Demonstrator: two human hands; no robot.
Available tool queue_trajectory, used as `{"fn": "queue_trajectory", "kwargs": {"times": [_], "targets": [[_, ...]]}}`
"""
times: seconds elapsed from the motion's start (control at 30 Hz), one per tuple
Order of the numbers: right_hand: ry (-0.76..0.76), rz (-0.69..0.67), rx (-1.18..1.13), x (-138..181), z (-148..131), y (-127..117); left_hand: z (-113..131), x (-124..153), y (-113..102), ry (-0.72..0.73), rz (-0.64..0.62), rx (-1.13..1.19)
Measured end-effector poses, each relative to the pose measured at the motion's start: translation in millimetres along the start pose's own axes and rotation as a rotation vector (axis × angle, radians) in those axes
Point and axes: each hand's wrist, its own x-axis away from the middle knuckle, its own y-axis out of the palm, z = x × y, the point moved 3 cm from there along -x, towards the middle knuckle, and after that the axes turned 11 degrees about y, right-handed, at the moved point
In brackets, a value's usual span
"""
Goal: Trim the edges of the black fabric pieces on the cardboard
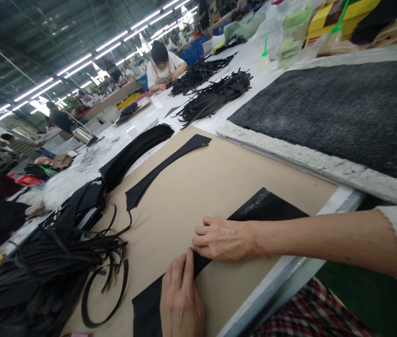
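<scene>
A black leather-like panel (pixel 270 206), narrow in the middle and wider at both ends, lies slantwise on the beige board in front of me. My left hand (pixel 182 295) rests on its nearer half, fingers together and pressed to its edge. Against the narrow middle, my right hand (pixel 224 238) is closed, its curled fingers pinching the panel's edge. The fingertips of both hands almost meet there, and what lies beneath them is hidden. Farther up the board is a similar curved black piece (pixel 163 168), lying apart from my hands.
Black strips (pixel 51 252) heap up at the left, some curling onto the board (pixel 247 168). Beyond are a stack of curved black pieces (pixel 137 152) and strip bundles (pixel 215 96). A dark grey mat (pixel 345 107) lies right, near a green-tipped bottle (pixel 264 58). A co-worker (pixel 165 68) sits across.
</scene>
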Motion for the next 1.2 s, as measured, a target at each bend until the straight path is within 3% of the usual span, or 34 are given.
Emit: {"fn": "queue_trajectory", "kwargs": {"times": [0.13, 0.37, 0.73, 0.97, 1.07, 1.2], "targets": [[-0.003, -0.004, -0.008, 0.2, 0.7, 2.2, 8.1, -0.7, 10.7, -0.028, -0.024, 0.035], [-0.07, 0.056, 0.037, 6.3, 12.2, -4.4, 4.7, 3.7, 10.1, -0.109, -0.032, 0.133], [-0.042, 0.065, 0.066, 36.1, 34.2, -9.2, 5.2, -4.2, 14.8, -0.045, -0.072, 0.051], [-0.001, 0.048, 0.038, 43.0, 35.8, -13.3, 8.1, -12.5, 11.8, -0.018, -0.165, -0.022], [-0.004, 0.045, 0.034, 42.7, 36.7, -12.2, 7.4, -19.4, 8.0, -0.025, -0.146, -0.05], [-0.002, 0.036, 0.031, 42.4, 37.1, -11.7, 12.6, -32.7, 10.7, 0.087, -0.08, -0.022]]}}
